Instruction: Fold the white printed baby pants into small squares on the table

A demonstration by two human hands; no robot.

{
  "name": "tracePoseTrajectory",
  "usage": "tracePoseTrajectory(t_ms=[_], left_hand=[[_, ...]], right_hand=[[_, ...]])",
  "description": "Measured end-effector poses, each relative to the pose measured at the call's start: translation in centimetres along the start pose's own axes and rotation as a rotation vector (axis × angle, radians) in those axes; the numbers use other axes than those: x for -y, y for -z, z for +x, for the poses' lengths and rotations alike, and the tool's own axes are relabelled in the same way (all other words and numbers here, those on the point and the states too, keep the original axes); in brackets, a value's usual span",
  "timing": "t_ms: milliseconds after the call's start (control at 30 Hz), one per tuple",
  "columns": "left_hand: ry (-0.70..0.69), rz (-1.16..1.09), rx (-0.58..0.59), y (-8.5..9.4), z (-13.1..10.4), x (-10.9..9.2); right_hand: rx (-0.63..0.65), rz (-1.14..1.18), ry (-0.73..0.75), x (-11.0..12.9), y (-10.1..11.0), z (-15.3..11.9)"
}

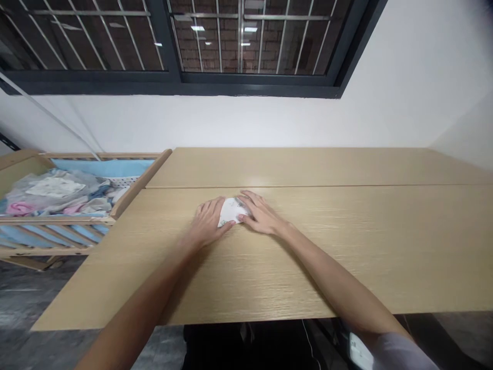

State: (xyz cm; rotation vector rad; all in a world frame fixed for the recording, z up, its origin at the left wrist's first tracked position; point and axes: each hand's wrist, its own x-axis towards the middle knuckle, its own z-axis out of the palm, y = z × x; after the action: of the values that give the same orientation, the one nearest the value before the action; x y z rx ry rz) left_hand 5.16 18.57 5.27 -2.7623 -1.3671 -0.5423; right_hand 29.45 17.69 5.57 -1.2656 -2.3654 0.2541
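Observation:
A small white cloth [231, 211] with a faint dark print, folded into a compact piece, lies on the light wooden table [346, 241]. My left hand [209, 221] holds its left side, with the thumb along the near edge. From the right, my right hand [262, 211] grips the other side, thumb at the near corner and fingers over the far one. Both hands rest low at the tabletop and partly cover the cloth, so its full outline is hidden.
At the left stands a wooden crib [140, 185] with a light blue lining. In it lies a heap of clothes and cloths [57, 192], partly in clear plastic. Behind the table are a white wall [246, 121] and a dark-framed window [254, 85] with metal bars.

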Motion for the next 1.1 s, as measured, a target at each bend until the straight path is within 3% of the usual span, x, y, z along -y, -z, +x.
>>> tracePoseTrajectory(t_ms=[100, 233, 367, 500, 600, 700, 767, 900, 1100], left_hand=[[-0.025, -0.036, 0.065, 0.9, 0.1, 0.5], [-0.01, -0.018, 0.067, 0.1, 0.2, 0.9], [0.002, -0.012, 0.016, -0.1, 0.5, 0.9], [0.035, -0.038, -0.127, 1.9, 0.8, 0.1], [0.162, -0.341, -0.168, 3.9, 0.8, -1.2], [0.333, -0.793, -0.052, 4.6, 0.5, -2.5], [0.43, -0.935, 0.052, 4.2, 0.3, -3.2], [0.504, -0.727, 0.187, 2.5, -0.2, -4.0], [0.469, -0.27, 0.269, 1.5, -0.4, -4.6]], right_hand=[[0.052, 0.016, 0.028, -0.1, 0.0, -0.1], [0.053, 0.07, 0.021, -1.3, -1.3, 0.1], [-0.072, 0.173, -0.002, -2.1, -2.3, 0.4], [-0.225, 0.446, -0.072, -1.7, -1.1, 0.8], [-0.32, 0.714, -0.13, -1.1, 0.4, 1.2], [-0.362, 0.882, -0.173, -0.8, 1.3, 1.7], [-0.392, 0.895, -0.223, -0.8, 1.2, 1.9], [-0.401, 0.712, -0.32, -1.2, -0.5, 1.8], [-0.293, 0.483, -0.263, -2.0, -3.0, 1.7]])
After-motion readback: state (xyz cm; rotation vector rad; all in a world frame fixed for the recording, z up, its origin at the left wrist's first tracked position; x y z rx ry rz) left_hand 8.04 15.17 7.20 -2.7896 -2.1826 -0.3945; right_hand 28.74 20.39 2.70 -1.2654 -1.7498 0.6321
